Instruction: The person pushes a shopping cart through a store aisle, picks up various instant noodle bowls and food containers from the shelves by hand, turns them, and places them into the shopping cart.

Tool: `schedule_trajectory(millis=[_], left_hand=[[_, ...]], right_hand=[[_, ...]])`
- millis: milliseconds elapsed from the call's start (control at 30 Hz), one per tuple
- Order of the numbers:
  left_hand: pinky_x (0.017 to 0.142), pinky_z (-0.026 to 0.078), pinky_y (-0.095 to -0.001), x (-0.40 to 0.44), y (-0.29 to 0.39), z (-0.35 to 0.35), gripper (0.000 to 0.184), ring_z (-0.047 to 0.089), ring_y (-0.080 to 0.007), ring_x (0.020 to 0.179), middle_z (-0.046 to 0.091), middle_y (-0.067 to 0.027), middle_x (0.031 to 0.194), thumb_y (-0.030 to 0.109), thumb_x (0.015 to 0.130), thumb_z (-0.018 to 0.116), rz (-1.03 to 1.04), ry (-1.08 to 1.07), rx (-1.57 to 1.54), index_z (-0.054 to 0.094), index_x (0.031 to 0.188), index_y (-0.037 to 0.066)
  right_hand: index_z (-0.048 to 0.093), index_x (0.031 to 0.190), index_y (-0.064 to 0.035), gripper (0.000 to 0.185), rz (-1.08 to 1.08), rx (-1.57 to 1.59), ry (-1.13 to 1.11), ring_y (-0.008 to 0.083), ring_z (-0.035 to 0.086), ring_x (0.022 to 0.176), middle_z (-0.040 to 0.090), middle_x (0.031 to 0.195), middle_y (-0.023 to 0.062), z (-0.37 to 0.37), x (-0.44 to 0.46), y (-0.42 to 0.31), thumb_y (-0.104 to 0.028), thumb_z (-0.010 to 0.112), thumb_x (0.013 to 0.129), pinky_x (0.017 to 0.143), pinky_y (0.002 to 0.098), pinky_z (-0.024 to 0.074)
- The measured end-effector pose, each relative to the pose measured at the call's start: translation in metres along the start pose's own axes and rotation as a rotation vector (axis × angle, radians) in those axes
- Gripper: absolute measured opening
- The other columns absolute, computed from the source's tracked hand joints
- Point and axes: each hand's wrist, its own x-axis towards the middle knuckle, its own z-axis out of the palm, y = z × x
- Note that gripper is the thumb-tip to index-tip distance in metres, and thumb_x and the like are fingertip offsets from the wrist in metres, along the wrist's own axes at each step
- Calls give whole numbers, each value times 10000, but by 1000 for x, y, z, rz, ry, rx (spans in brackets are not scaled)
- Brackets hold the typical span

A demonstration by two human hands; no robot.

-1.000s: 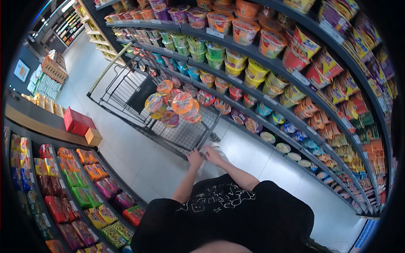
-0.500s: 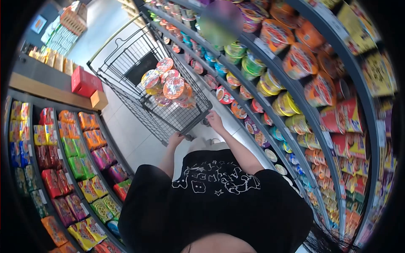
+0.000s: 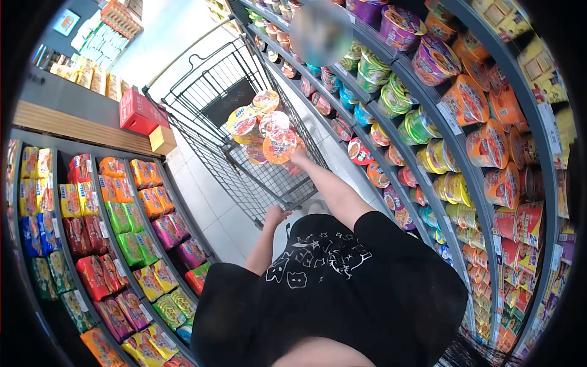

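Observation:
A wire shopping cart [image 3: 205, 160] stands in front of me with several instant noodle bowls in it. My right hand [image 3: 299, 160] reaches into the cart and grips the side of an orange-lidded noodle bowl [image 3: 280, 145]; its fingertips are partly hidden by the bowl. A pale-lidded bowl [image 3: 274, 123], a yellow bowl [image 3: 242, 121] and another orange-lidded bowl [image 3: 266, 100] sit close around it. At the near end of the cart, my left hand [image 3: 277, 215] is closed on the rim, its fingers partly out of sight.
Shelves of noodle bowls [image 3: 468, 98] run along the right side. Packet noodles [image 3: 92, 275] fill the shelf on the left. A red box [image 3: 139, 111] and a small tan box [image 3: 162, 140] stand beyond it. Tiled floor [image 3: 208, 211] lies between shelf and cart.
My right hand has left the cart's near rim and moved forward onto the orange-lidded bowl. My left hand stays at the rim. The view has shifted, placing the cart further right.

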Motion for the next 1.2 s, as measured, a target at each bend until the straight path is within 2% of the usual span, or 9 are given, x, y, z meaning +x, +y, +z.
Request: schedule_trajectory(millis=[167,267,333,433,500,733,833,1033,1200], left_hand=[[519,472,-339,20,-17,2,416,607,-212,549,609,-127,574,437,625,670,37,-15,-371,639,583,25],[830,421,-364,21,3,-20,679,529,-306,980,530,-242,1061,301,582,735,90,412,-343,479,1114,-36],[1005,249,-365,15,37,-57,1080,332,-346,1189,345,-227,1269,171,500,791,376,562,-388,115,1319,-24],[1016,232,-375,-32,126,-129,1153,346,-338,1182,331,-196,1282,159,454,821,792,617,-239,84,1323,-14],[1002,268,-382,-57,180,-141,1120,376,-309,1158,326,-172,1281,159,440,837,1099,206,-542,144,1305,-7],[905,398,-375,-73,331,-144,1022,423,-217,1102,382,-109,1191,198,434,849,1419,-95,-756,243,1246,66],[899,402,-354,-87,431,-178,951,440,-210,1078,413,-102,1156,161,447,840,1643,30,-691,278,1208,67],[866,423,-318,-75,582,-203,853,483,-202,1027,462,-121,1111,134,509,816,1763,124,-601,287,1171,32],[808,448,-319,-75,610,-178,823,508,-228,998,466,-184,1097,251,555,797,1591,308,-339,293,1156,3]], right_hand=[[269,1259,-139,499,-132,261,34,299,610,518,583,813,224,-7,19,13,-36,466,812,393,346,516],[348,1190,-4,411,-295,369,-100,246,625,577,608,796,175,-36,-15,19,-5,461,795,497,304,540],[358,1191,1,395,-427,228,-100,247,635,622,614,786,170,-61,-39,30,-32,457,810,528,294,539],[350,1212,-7,410,-449,443,-258,266,635,624,610,813,191,-105,-130,36,-52,449,817,530,314,542],[297,1262,-19,468,-471,438,-207,254,634,615,614,781,179,-131,-191,39,-104,465,834,537,298,532],[187,1333,-48,617,-1020,568,250,183,594,706,596,765,119,-201,-306,45,-251,511,849,576,259,483],[216,1323,-53,548,-1184,539,499,140,553,841,584,886,92,-230,-320,37,-132,487,853,646,233,448],[263,1294,-41,495,-1192,554,748,140,552,875,589,916,98,-272,-347,41,-93,474,849,689,247,450],[312,1256,-34,444,-1209,516,841,135,548,887,591,932,84,-303,-348,53,-69,473,844,712,252,451]])
